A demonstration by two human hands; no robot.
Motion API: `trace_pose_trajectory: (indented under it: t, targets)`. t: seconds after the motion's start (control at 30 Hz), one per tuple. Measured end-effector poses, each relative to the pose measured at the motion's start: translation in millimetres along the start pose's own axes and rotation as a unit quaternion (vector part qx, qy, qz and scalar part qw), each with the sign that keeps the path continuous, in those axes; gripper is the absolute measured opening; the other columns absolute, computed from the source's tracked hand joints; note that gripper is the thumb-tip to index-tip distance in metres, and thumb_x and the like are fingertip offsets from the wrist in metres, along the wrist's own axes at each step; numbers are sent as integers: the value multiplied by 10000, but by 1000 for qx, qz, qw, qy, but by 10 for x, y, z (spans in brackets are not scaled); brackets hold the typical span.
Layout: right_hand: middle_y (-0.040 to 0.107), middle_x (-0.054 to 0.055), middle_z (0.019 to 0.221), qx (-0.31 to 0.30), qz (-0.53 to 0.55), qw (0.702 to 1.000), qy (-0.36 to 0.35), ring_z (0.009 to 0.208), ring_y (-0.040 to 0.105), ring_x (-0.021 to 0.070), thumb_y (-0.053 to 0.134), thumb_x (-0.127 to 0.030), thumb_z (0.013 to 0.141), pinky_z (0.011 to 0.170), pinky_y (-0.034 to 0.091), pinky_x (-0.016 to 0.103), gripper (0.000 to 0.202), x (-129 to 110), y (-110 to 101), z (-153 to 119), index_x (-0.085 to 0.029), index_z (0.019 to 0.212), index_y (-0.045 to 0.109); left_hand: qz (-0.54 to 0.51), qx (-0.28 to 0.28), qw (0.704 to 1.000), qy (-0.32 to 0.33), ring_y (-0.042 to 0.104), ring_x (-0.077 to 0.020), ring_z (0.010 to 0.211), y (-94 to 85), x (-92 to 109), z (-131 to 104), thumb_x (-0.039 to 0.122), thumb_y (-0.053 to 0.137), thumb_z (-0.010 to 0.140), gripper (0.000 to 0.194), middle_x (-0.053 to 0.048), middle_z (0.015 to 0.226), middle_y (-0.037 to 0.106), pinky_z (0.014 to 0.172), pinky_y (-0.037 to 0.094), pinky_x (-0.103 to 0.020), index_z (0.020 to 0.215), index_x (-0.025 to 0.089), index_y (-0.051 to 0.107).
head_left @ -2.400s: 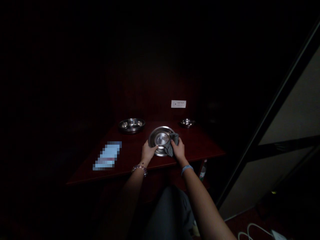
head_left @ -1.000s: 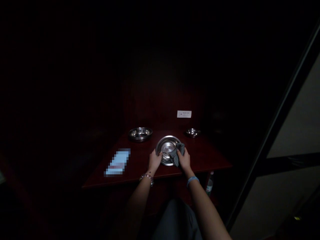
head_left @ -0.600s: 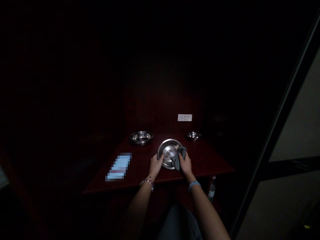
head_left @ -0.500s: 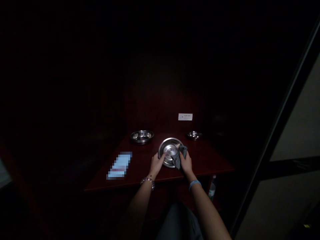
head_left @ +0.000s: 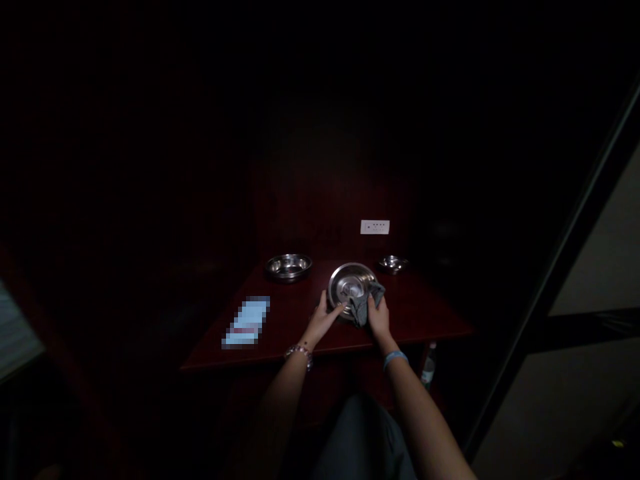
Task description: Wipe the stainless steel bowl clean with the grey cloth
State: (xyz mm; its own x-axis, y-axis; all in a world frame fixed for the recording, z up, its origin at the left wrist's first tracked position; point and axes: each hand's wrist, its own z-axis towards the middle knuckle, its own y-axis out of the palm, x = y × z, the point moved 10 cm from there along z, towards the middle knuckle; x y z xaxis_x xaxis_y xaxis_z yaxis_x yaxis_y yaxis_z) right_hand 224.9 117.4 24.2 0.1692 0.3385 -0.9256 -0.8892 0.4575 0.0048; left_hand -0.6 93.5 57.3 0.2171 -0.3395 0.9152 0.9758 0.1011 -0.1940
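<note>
A shiny metal bowl [head_left: 353,283] is held tilted above the dark red table, its inside facing me. My left hand [head_left: 323,321] grips its lower left rim, with the thumb over the edge. A grey cloth [head_left: 361,308] lies against the bowl's right side, gathered in my right hand [head_left: 379,317], whose fingers are partly hidden behind cloth and bowl.
The dark red table [head_left: 300,333] bears a wide metal dish [head_left: 289,267] at the back left, a small metal bowl [head_left: 393,265] at the back right and a blurred-out light blue item [head_left: 247,323] at the left. A bottle [head_left: 429,367] stands below the right edge.
The whole scene has shifted slightly right and up in view. The bowl has turned a little in my left hand, and the cloth has bunched differently at its right edge.
</note>
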Motion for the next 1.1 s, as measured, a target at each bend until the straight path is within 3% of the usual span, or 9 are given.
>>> trace_pose_trajectory:
  t: [0.17, 0.33, 0.5, 0.67, 0.87, 1.0, 1.1]
  targets:
    - [754, 116, 1201, -39, 5, 999, -6, 1175, 692, 274, 580, -519, 905, 1019, 512, 371, 456, 0, 69, 3, -223, 1247, 641, 45, -41, 998, -2, 589, -307, 1340, 74, -38, -15, 484, 774, 785, 834, -122, 1399, 659, 1192, 382, -433, 1487, 206, 418]
    - [758, 96, 1195, -73, -22, 997, -8, 1139, 705, 257, 611, -498, 900, 995, 525, 368, 428, 14, 130, -9, -248, 1246, 639, 59, -38, 998, 6, 592, -279, 1339, 87, -187, 62, 388, 723, 822, 718, -127, 1435, 631, 1184, 399, -416, 1460, 195, 454]
    - [771, 102, 1145, -73, -56, 996, -12, 1106, 714, 264, 626, -487, 894, 980, 530, 369, 382, 45, 144, 2, -247, 1187, 679, -13, -12, 1000, 24, 582, -248, 1343, 89, -259, 175, 264, 647, 812, 653, -130, 1439, 625, 1190, 386, -403, 1434, 162, 476]
    - [769, 101, 1142, -62, -32, 997, -11, 1068, 721, 263, 609, -517, 887, 949, 545, 368, 408, 88, 138, 42, -231, 1167, 690, -118, 15, 993, 7, 601, -256, 1304, -26, -169, 174, 237, 610, 748, 616, -102, 1398, 662, 1148, 424, -378, 1360, 172, 575]
    - [781, 87, 1083, -72, -8, 997, -23, 1013, 730, 251, 622, -514, 867, 909, 556, 344, 380, 72, 160, 44, -228, 1101, 712, -130, 31, 991, 9, 672, -300, 1132, -158, -17, 78, 384, 640, 752, 417, -87, 1136, 769, 1043, 499, -412, 1093, 158, 721]
    - [779, 95, 1101, -45, 3, 999, -21, 1028, 729, 252, 620, -506, 860, 913, 555, 340, 373, 76, 105, 64, -227, 1090, 715, -119, 19, 993, -4, 614, -293, 1279, -73, -68, 93, 489, 620, 839, 515, -112, 1320, 706, 1141, 427, -402, 1242, 173, 673]
    - [776, 96, 1131, -32, 24, 999, -8, 1045, 728, 260, 620, -516, 849, 931, 554, 352, 401, 106, 79, 84, -220, 1106, 709, -111, 20, 993, 18, 456, -257, 1460, -36, -64, 111, 517, 612, 884, 663, -97, 1568, 507, 1230, 317, -375, 1468, 228, 489]
